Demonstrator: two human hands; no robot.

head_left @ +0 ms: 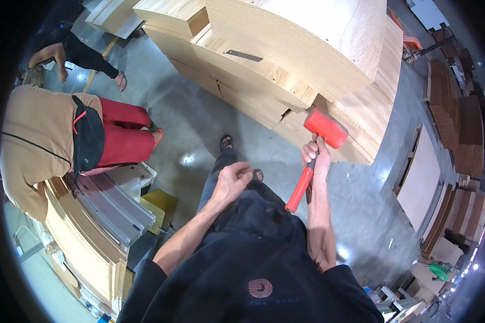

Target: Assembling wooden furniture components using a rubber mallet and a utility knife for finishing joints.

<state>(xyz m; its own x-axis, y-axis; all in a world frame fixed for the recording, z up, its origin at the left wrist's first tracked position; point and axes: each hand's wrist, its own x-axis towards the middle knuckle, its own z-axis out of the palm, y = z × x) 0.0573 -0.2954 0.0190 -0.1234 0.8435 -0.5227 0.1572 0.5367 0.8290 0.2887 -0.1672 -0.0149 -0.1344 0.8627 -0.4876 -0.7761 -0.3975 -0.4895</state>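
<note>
fingers of the right hand (311, 152) grip a red mallet (317, 148) against curved plywood panels (307, 59); left hand (233, 180) loosely curled, empty.

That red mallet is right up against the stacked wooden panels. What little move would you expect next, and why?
Probably a short tap inward. The right hand grips the red mallet just under its head, which sits close to the edge of the stacked wooden panels, where one layer looks slightly out of line. The left hand hangs free, holding nothing.
</note>
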